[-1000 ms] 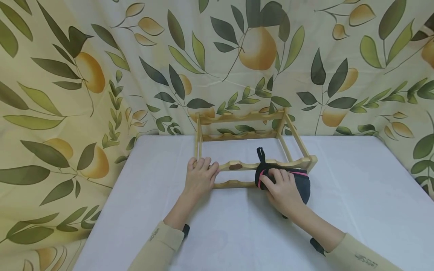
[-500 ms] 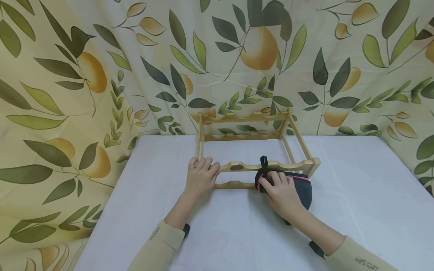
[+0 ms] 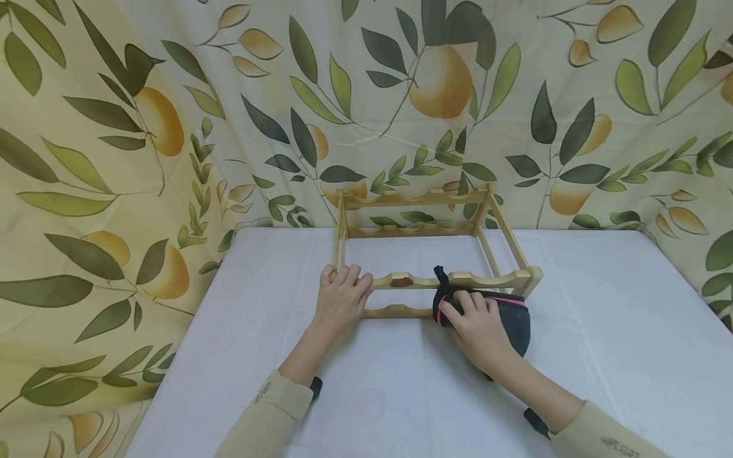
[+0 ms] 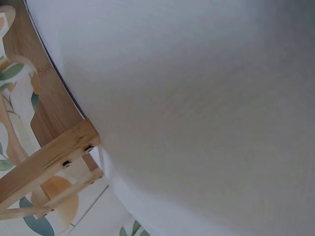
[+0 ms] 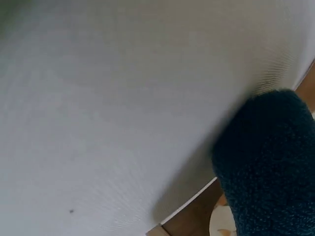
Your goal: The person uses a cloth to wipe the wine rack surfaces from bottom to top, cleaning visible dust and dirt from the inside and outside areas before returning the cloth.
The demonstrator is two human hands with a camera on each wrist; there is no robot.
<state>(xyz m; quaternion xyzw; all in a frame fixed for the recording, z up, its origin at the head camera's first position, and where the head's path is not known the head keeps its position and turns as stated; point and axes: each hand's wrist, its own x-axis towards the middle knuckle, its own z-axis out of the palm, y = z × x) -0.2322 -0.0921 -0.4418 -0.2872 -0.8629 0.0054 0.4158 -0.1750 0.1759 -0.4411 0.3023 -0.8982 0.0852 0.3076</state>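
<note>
A pale wooden rack [image 3: 412, 311] with scalloped rails stands on the table in the head view. My left hand [image 3: 340, 298] holds its front left corner, fingers bent over the upper front rail. At the front right, my right hand [image 3: 480, 324] grips a dark cloth [image 3: 515, 323] with a pink edge strip and a black hanging loop [image 3: 439, 275]. The cloth is against the front rails, its loop sticking up over the upper one. In the right wrist view the cloth [image 5: 270, 157] has a fuzzy dark teal pile. The left wrist view shows the rack's end bar [image 4: 49, 160].
A white cloth [image 3: 595, 356] covers the table. Behind and to the left hangs a curtain [image 3: 366, 95] printed with fruit and leaves. The rack's back rails [image 3: 412, 200] stand near the table's far edge.
My right hand and the cloth have come slightly down and right along the rack's front. The loop stands lower and now leans left. My left hand keeps its hold on the corner.
</note>
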